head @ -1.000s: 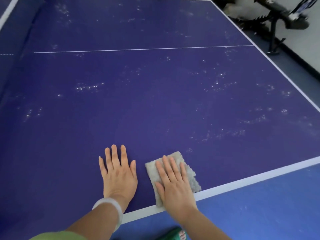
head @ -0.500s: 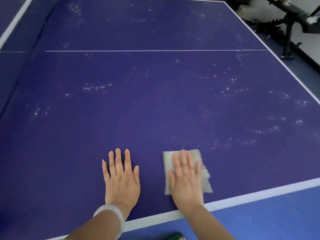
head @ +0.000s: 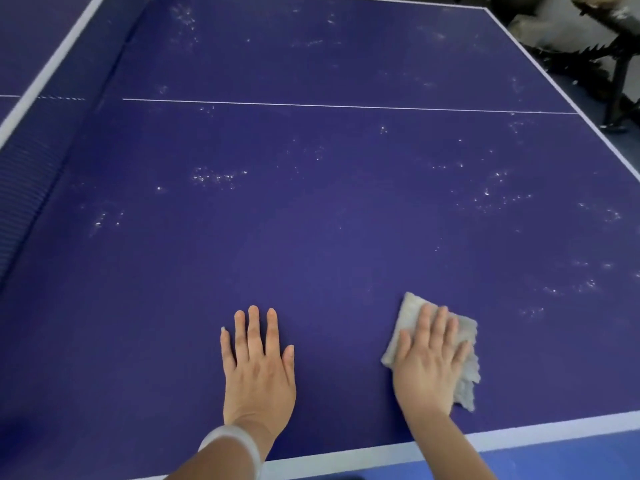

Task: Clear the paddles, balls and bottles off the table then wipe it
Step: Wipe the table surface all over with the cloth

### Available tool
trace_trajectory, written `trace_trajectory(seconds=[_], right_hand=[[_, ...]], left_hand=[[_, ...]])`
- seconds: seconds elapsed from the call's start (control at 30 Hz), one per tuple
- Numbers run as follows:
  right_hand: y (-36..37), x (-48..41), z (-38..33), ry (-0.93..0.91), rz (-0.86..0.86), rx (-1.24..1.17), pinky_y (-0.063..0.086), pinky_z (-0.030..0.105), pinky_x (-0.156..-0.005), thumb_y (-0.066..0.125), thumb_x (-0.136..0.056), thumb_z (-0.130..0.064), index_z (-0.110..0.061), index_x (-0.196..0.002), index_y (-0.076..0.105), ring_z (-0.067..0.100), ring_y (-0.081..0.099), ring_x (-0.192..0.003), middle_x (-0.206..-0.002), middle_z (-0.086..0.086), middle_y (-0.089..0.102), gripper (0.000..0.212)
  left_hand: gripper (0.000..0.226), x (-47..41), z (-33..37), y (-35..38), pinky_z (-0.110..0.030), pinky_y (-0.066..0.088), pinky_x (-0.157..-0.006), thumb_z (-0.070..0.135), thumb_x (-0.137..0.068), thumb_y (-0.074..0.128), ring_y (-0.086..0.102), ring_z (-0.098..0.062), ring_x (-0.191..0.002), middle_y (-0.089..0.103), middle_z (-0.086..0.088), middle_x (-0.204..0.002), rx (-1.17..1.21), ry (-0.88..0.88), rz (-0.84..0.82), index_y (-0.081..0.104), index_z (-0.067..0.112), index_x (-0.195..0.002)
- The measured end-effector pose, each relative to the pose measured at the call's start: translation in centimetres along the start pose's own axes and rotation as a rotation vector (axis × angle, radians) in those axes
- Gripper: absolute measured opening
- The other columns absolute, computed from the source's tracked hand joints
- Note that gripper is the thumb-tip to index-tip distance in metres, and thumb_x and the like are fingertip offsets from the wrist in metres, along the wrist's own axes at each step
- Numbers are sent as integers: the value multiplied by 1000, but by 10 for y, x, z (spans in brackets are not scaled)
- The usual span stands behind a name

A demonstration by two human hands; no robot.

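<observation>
Your right hand [head: 427, 365] lies flat on the grey cloth [head: 465, 336], palm down, with the fingers straight and a little spread, and it presses the cloth on the table [head: 311, 237]. The cloth shows from under the hand beyond the fingertips and along the hand's right side. Its ragged lower corner points toward the white edge stripe [head: 346, 457] at your side of the table, close to the stripe but not touching it.

Your left hand [head: 258, 372] also rests flat, on the bare blue surface, with the fingers straight and slightly apart, and it holds nothing. It is left of the cloth, well apart from it, and about as far from the stripe as the right hand. A white wristband [head: 230, 445] sits on the left wrist, just at the stripe.

Farther from the stripe, beyond both hands, the surface carries many patches of whitish specks [head: 216, 176]. Beyond these, a thin centre line [head: 346, 106] crosses the table. The net [head: 24, 188] runs along the left end. A dark stand [head: 620, 95] is on the floor past the far right corner.
</observation>
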State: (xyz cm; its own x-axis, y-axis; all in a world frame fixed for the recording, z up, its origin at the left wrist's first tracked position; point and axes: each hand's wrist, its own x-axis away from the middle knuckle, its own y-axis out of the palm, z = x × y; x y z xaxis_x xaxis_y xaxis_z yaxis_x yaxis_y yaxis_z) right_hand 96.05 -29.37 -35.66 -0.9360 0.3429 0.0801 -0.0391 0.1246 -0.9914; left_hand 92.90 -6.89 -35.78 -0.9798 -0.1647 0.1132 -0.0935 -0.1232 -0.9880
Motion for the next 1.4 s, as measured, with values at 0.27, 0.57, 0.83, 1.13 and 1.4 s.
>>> trace_trajectory(seconds=[0.27, 0.57, 0.83, 1.13, 1.4], right_hand=[[5, -96, -74, -639, -90, 168, -10, 45, -120, 11, -103, -46, -25, -155, -7, 20, -11, -150, -164, -1, -10, 59], [-9, -87, -12, 168, -39, -2, -1, 57, -119, 11, -102, -44, -14, -157, 3, 29, -6, -150, -163, 12, -2, 63], [16, -109, -166, -616, -154, 95, -12, 52, -118, 13, -104, -46, -28, -156, -4, 24, -15, -150, -164, 3, -11, 57], [-14, -154, -11, 192, -127, -38, -2, 60, -117, 12, -103, -45, -19, -157, -1, 26, -10, -150, -163, 9, -8, 61], [17, 27, -62, -445, -45, 60, 1, 54, -120, 18, -102, -46, -22, -156, 15, 28, 5, -151, -163, 9, 9, 60]], left_hand=[[63, -1, 0, 2, -58, 22, -115, 42, -98, 18, 24, -38, -145, 34, -20, -153, -14, -11, 2, 35, 8, -149], [63, -1, 0, 3, -58, 21, -116, 43, -99, 15, 22, -37, -146, 32, -18, -155, -3, -8, -14, 32, 9, -150], [62, -2, 2, 2, -55, 17, -117, 42, -100, 16, 21, -36, -147, 31, -18, -155, -16, -18, 5, 33, 10, -150], [63, -1, 0, 4, -57, 17, -118, 43, -100, 13, 17, -36, -148, 28, -18, -157, -5, -18, -9, 28, 11, -152], [64, -1, 0, 4, -58, 19, -117, 42, -98, 18, 21, -39, -146, 30, -21, -155, 15, 1, 1, 33, 7, -150]])
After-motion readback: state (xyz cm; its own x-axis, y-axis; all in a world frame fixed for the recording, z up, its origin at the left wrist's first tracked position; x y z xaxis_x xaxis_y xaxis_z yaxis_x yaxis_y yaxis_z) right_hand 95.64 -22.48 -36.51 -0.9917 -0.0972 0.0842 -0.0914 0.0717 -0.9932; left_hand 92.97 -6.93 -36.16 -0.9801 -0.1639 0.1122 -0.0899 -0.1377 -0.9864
